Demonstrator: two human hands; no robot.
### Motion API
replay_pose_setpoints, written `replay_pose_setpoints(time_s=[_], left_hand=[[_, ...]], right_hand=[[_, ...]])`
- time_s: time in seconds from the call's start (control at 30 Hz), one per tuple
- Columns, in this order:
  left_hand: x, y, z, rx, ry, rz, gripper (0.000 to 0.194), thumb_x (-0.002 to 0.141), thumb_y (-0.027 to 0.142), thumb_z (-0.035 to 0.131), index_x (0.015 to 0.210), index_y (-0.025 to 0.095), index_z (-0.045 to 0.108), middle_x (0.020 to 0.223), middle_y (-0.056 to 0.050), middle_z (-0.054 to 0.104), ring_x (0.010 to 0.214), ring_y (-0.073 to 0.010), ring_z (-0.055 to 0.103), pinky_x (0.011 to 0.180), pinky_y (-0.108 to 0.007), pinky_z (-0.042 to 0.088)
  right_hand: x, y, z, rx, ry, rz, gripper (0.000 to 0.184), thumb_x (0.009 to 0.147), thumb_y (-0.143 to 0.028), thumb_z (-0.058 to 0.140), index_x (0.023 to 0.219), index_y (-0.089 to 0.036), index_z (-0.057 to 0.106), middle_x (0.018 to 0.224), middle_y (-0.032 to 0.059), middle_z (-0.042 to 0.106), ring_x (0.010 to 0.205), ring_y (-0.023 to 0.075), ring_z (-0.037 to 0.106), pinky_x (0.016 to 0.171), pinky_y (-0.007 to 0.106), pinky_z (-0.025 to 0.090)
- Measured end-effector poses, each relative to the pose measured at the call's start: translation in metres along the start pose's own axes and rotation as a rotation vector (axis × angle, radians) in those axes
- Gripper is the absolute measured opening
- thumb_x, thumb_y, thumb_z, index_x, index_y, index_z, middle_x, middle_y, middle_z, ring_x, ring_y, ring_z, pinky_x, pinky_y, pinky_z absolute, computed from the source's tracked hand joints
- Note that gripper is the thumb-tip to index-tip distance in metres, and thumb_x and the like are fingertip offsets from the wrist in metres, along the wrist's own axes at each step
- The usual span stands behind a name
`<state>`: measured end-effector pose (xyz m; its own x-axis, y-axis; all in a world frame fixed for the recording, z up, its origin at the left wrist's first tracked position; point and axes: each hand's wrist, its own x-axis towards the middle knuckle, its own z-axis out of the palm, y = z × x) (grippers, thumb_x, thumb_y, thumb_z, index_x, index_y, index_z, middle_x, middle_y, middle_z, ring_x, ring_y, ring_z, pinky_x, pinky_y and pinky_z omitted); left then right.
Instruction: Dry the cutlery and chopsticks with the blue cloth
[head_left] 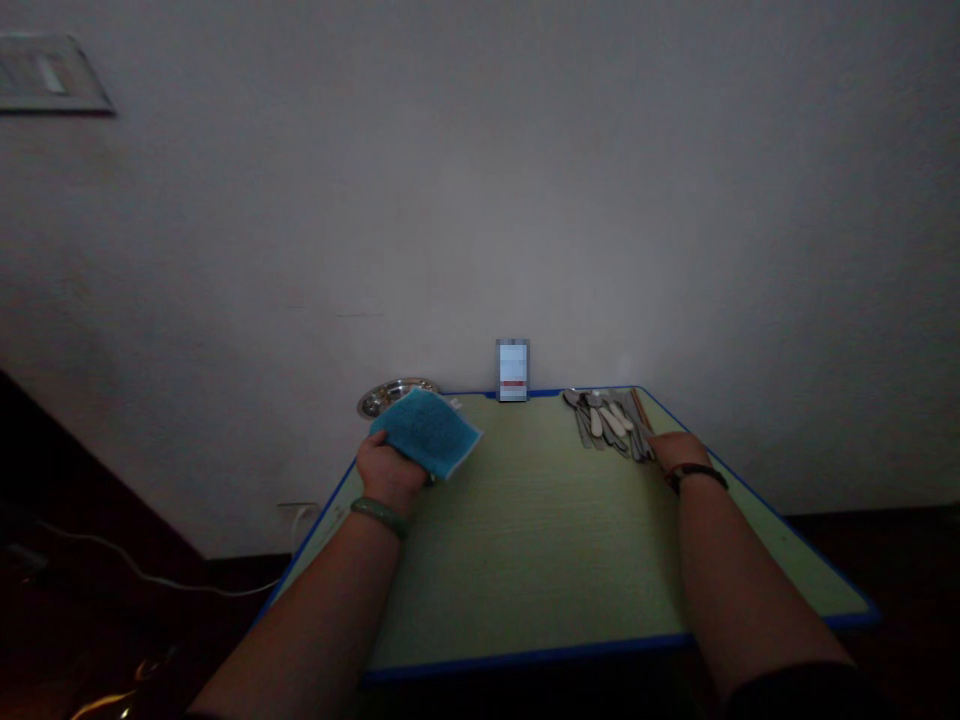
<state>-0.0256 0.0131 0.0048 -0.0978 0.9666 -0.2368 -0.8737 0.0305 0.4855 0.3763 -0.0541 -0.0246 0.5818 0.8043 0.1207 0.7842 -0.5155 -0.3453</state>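
A blue cloth [426, 432] with a pale edge lies spread over my left hand [386, 474], which grips it with the thumb on top. The cloth is raised in front of a round metal plate [375, 401] at the table's far left corner and partly covers it. At the far right, my right hand [673, 450] reaches to a pile of cutlery [600, 415], touching or nearly touching its right end. Spoons, some pale handles and a brown stick-like piece [640, 408] show in the pile. The fingers of my right hand are mostly hidden behind the hand itself.
The pale green table [525, 560] has a blue edge and stands against a grey wall [480, 200]. A phone [513, 371] with a lit screen leans at the table's back edge. A white cable [165, 581] runs along the left, below the table top.
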Motion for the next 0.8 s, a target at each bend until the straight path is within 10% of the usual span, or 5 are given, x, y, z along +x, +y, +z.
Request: replay_pose_setpoints(time_s=[0.37,0.8], left_hand=[[-0.0013,0.0000,0.0054,-0.015,0.046,0.004,0.044,0.079,0.025,0.043,0.115,0.014,0.065,0.112,-0.013,0.072,0.113,-0.0327,0.063,0.100,-0.056,0.044],[0.0055,-0.0001,-0.0019,-0.062,-0.016,-0.023,0.047,0.078,0.026,0.045,0.121,0.017,0.063,0.119,-0.012,0.070,0.118,-0.0346,0.060,0.102,-0.059,0.042]], right_hand=[[-0.0044,-0.0076,0.0034,0.041,-0.047,0.040,0.032,0.083,-0.023,0.057,0.109,-0.019,0.074,0.115,0.0107,0.072,0.105,0.0218,0.067,0.081,0.025,0.049],[-0.0048,-0.0112,0.0034,-0.043,-0.110,-0.016,0.026,0.080,-0.023,0.056,0.097,-0.016,0.074,0.110,0.0152,0.072,0.100,0.0237,0.068,0.075,0.028,0.047]])
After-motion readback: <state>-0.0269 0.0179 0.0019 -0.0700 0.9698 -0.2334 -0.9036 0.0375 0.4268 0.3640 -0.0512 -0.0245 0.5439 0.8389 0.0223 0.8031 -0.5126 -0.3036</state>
